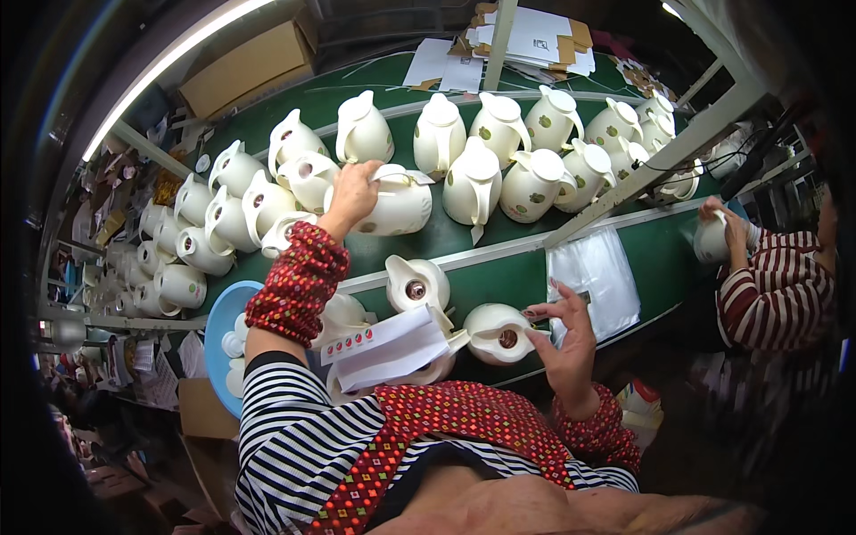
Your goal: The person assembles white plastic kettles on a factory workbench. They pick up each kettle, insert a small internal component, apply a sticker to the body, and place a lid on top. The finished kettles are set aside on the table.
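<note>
My left hand [355, 198] reaches over the green bench and is closed round the handle of a cream thermos jug [397, 211], which is tilted on its side. In front of me stands a lidless jug [499, 323] with its round, dark reddish mouth showing. My right hand [571, 346] is beside it, thumb and fingers apart and nothing clear between them. Another lidless jug [417, 275] stands a little to the left. A white sheet [388, 348] with a row of small red-and-green stickers lies over more jugs close to me, partly hiding them.
Many cream jugs [440, 143] crowd the far belt, several with green prints. A pale metal rail [499, 253] and a slanting post [615, 201] cross the bench. White lids fill a blue basin [217, 343]. Clear plastic bags [596, 285] lie right; a co-worker [776, 285] handles a jug there.
</note>
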Motion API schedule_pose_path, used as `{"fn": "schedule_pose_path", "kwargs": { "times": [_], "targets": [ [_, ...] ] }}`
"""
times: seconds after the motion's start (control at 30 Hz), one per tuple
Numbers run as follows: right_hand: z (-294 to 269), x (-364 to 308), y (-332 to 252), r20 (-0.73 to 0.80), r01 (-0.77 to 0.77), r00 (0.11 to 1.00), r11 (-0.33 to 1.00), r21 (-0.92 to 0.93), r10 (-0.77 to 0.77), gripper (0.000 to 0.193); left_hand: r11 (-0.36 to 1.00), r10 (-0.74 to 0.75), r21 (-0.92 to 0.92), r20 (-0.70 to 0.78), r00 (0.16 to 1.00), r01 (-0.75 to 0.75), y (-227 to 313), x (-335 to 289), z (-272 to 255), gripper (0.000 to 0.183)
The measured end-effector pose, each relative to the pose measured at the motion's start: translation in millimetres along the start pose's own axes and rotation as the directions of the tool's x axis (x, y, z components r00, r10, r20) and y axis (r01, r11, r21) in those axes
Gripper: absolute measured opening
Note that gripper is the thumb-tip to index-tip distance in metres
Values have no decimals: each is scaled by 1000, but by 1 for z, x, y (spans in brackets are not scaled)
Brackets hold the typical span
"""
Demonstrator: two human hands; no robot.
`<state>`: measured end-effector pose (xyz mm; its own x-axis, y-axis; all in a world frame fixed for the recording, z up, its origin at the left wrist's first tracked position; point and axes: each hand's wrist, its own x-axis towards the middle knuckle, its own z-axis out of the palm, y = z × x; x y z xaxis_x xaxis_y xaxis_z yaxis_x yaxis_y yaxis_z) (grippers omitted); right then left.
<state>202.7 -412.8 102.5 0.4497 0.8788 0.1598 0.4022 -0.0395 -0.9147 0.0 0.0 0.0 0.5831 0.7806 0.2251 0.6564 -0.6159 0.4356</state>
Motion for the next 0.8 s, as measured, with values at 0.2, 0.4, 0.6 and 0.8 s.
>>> {"fn": "schedule_pose_path", "kwargs": {
  "times": [0.2,0.4,0.6,0.8],
  "targets": [
    [2,23,-42,123,-22,992,964,266,-12,64,870,472,68,-397,787,-488,53,-56,-109,18],
    [20,32,-84,237,22,958,866,500,-162,67,647,172,-613,-461,871,-453,40,-96,-151,38],
    [35,17,-120,402,-128,907,828,545,-125,69,457,408,-824,-139,902,-334,95,-122,-113,41],
    [48,-4,-120,569,-415,815,799,436,113,68,413,330,-909,89,940,-59,117,-135,-73,63]
  ]
}}
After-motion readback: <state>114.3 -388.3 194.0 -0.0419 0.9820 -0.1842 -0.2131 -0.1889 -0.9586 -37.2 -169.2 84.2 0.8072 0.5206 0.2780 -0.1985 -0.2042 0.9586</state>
